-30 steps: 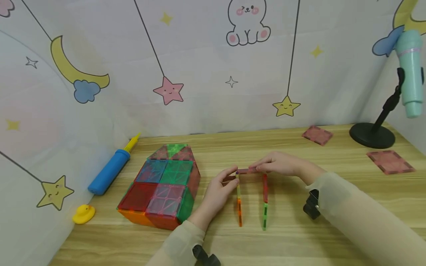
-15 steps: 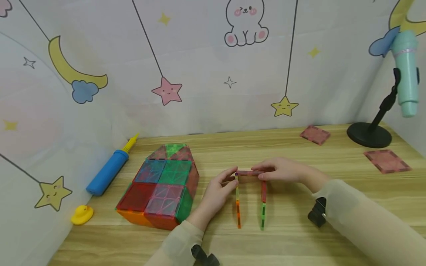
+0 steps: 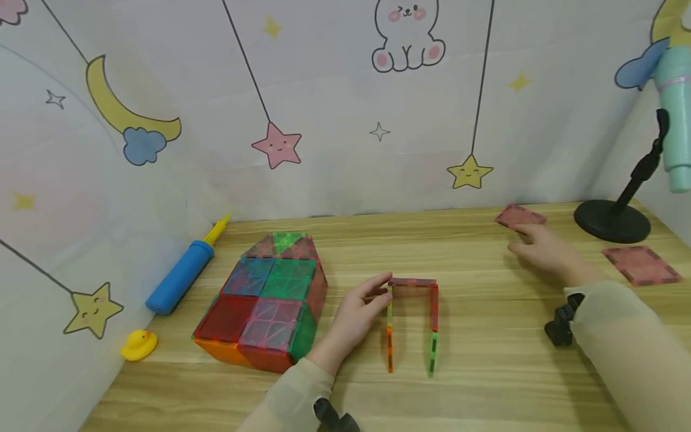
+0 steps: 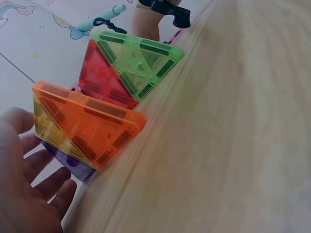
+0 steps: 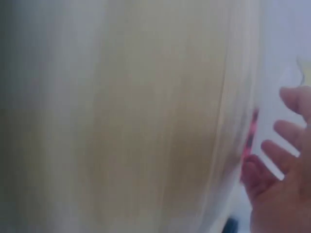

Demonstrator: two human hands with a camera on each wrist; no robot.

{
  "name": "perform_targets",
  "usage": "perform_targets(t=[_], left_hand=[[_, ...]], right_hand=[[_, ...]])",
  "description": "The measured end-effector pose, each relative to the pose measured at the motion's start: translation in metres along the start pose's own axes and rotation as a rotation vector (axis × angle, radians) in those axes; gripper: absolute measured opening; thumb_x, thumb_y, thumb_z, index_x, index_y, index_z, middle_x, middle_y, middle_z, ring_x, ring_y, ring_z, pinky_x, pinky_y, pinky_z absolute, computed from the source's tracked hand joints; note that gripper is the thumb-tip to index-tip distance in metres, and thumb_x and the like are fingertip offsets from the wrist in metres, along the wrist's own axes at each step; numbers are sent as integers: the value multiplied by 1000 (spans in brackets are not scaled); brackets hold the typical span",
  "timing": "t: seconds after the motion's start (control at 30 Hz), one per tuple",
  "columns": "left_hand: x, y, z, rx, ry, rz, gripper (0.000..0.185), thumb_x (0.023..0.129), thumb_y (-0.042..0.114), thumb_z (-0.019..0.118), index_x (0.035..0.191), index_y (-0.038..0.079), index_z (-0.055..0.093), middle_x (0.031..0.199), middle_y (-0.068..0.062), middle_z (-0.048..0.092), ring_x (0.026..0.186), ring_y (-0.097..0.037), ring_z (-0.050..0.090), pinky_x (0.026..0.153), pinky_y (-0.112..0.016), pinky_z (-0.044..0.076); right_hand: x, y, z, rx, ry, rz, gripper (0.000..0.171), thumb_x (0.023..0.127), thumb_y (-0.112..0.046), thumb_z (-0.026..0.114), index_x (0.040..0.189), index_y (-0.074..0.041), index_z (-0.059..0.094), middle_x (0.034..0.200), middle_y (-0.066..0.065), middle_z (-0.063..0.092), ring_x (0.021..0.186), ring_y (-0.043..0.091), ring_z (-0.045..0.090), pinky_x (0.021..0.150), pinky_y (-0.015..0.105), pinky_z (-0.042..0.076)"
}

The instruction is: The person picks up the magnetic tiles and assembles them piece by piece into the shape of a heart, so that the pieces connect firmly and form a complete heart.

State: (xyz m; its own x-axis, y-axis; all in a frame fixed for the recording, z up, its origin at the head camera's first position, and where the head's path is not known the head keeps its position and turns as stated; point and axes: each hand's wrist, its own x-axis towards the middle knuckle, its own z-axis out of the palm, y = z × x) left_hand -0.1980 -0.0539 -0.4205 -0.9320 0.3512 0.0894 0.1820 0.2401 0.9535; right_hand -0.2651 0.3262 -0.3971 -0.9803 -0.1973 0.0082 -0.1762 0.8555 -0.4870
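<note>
A small three-sided frame of translucent magnetic tiles stands on the table. Its left side joins an orange triangle tile (image 4: pixel 92 124) and a yellow triangle tile (image 4: pixel 52 131), with a purple tile (image 4: pixel 70 162) behind. Opposite are a red triangle tile (image 4: pixel 102 80) and a green triangle tile (image 4: pixel 141 68). A reddish tile (image 3: pixel 412 282) spans the back. My left hand (image 3: pixel 356 315) touches the frame's back left corner with loosely bent fingers. Farther right, my right hand (image 3: pixel 550 255) reaches toward a flat pinkish-red square tile (image 3: pixel 518 214), fingertips right at its front edge, fingers spread in the right wrist view.
A larger built block of coloured tiles (image 3: pixel 259 306) stands left of my left hand. Beyond it are a blue hand pump (image 3: pixel 180 276) and a yellow duck (image 3: pixel 139 345). Another red square tile (image 3: pixel 642 264) lies at right, near a toy microphone (image 3: pixel 676 120) on a black stand (image 3: pixel 612 221).
My right hand has let go of the frame's back right corner and moved right and back to the far square tile. The left hand has stayed at the frame.
</note>
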Motion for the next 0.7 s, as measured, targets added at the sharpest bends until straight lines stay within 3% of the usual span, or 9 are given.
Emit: perform_targets(t=[0.13, 0.2, 0.4, 0.53, 0.7], left_hand=[[-1, 1, 1, 1, -5, -6, 42, 95, 26, 55, 135, 15, 53, 133, -2, 53, 116, -23, 53, 94, -43, 42], [-2, 1, 1, 0, -7, -6, 42, 95, 26, 55, 135, 15, 52, 133, -2, 53, 116, -23, 52, 95, -44, 42], [-3, -1, 0, -2, -5, 8, 42, 95, 26, 55, 135, 14, 52, 133, -3, 53, 117, -24, 52, 95, -44, 42], [-3, -2, 1, 1, -8, 10, 42, 95, 27, 55, 135, 14, 53, 133, -4, 53, 116, -24, 52, 95, -44, 42], [-2, -1, 0, 3, -11, 9, 42, 96, 28, 54, 136, 15, 52, 134, -3, 52, 117, -24, 52, 95, -44, 41]], right_hand=[[-6, 15, -6, -86, -10, 26, 61, 94, -27, 53, 133, 16, 37, 128, 41, 39, 118, 58, 34, 94, 64, 28], [-7, 15, -6, -105, -1, 7, 58, 92, -27, 55, 130, 15, 42, 123, 39, 46, 114, 55, 40, 92, 63, 31], [-11, 8, -3, -156, 53, -9, 50, 89, -32, 61, 119, 7, 55, 109, 33, 54, 107, 51, 42, 89, 61, 28], [-17, 1, 1, -153, 22, -66, 33, 86, -33, 65, 102, -3, 65, 102, 24, 58, 100, 44, 48, 83, 55, 35], [-19, -14, 8, -153, -16, -179, 34, 82, -33, 71, 102, -6, 63, 120, 33, 48, 108, 49, 46, 87, 60, 37]])
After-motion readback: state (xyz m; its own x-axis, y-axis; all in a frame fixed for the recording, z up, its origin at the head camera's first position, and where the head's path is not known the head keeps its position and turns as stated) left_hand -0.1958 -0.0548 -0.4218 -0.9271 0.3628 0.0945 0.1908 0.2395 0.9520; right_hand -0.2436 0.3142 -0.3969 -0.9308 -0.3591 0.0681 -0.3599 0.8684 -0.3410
